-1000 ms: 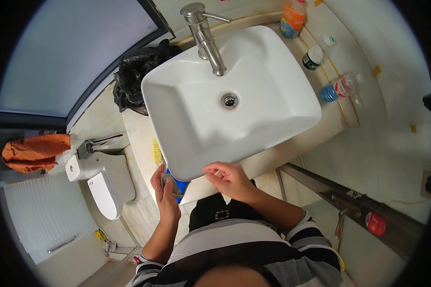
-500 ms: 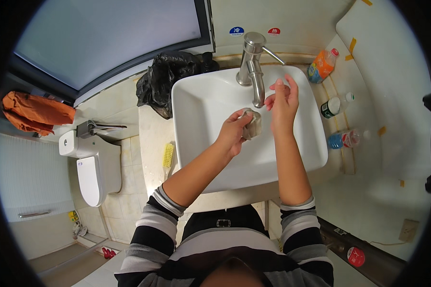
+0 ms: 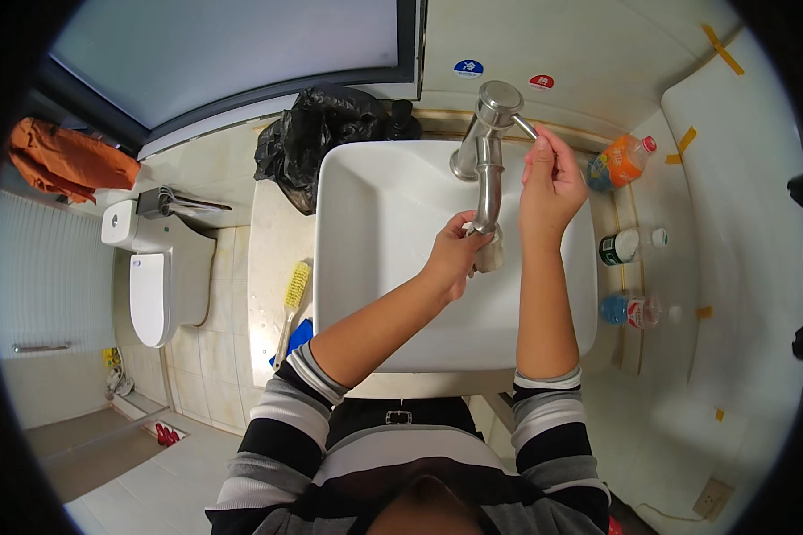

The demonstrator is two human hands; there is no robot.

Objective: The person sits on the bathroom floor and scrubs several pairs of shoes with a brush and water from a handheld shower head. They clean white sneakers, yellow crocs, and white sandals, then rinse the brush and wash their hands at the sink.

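Note:
Under the spout of the metal faucet, my left hand is closed on a small beige-grey piece that looks like a folded cloth. The spout's tip and my fingers hide part of it. My right hand has its fingers closed on the end of the faucet lever. Both forearms reach over the white sink basin. I cannot make out whether water is running.
Left of the basin are a black plastic bag, a yellow-bristled brush and something blue. To the right stand an orange-labelled bottle, a clear bottle and another with blue liquid. A toilet is farther left.
My right hand has moved from beside the spout up to the faucet lever and closed on it. My left hand has brought the folded cloth beneath the spout. The view has shifted slightly.

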